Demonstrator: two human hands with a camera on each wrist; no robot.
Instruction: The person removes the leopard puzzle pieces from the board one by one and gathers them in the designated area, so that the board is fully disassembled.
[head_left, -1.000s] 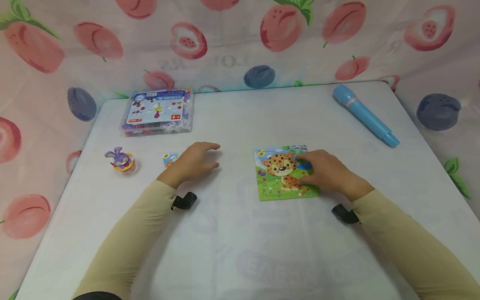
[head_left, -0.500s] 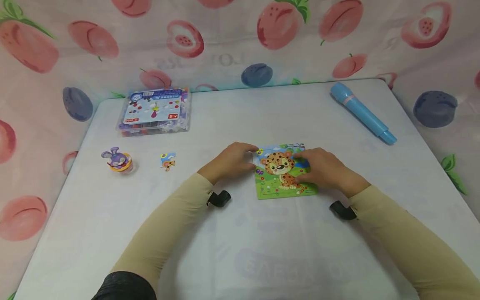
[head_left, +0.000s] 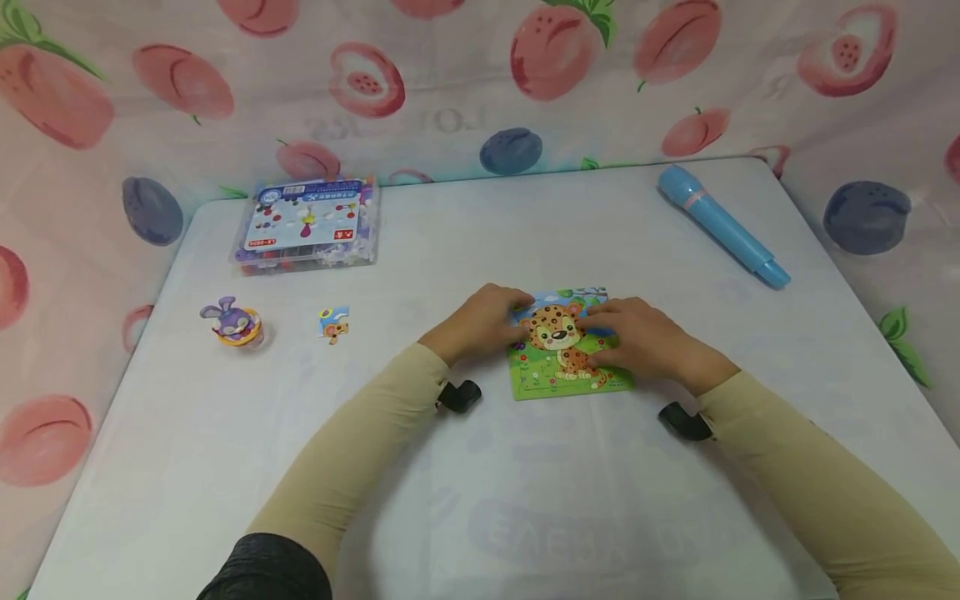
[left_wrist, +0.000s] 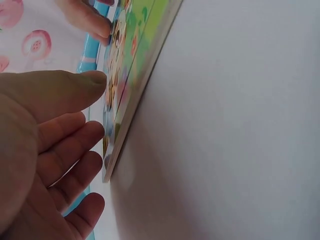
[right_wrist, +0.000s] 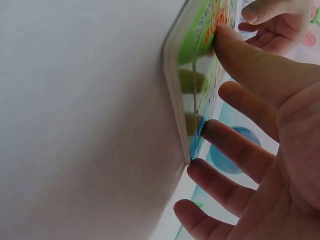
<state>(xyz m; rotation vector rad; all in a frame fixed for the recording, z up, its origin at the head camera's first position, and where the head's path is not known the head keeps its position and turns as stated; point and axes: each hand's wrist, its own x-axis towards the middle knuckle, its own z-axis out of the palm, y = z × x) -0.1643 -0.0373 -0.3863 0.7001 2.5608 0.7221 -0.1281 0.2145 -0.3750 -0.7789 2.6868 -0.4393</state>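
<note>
A flat leopard jigsaw puzzle board [head_left: 540, 375] lies on the white table, green at its front part and blue along the top. My right hand [head_left: 648, 342] reaches over its right side; in the right wrist view the thumb [right_wrist: 245, 60] touches the picture and the fingers are spread. At the left edge is my left hand [head_left: 487, 321], its thumb and fingertips at the picture and nothing gripped; contact is hard to make out. A small puzzle piece [head_left: 333, 323] with blue sky and a leopard ear lies apart, to the left.
A purple rabbit toy [head_left: 238, 322] in a small cup stands left of the loose piece. Behind it sits a clear plastic box [head_left: 303, 223] of colourful parts. A blue microphone-shaped tube [head_left: 723, 225] lies at back right. Fruit-print cloth [head_left: 442, 83] hangs behind the table.
My left hand has moved right, from beside the loose piece to the puzzle's left edge, uncovering that piece. My right hand stays over the puzzle's right side. The view has shifted slightly.
</note>
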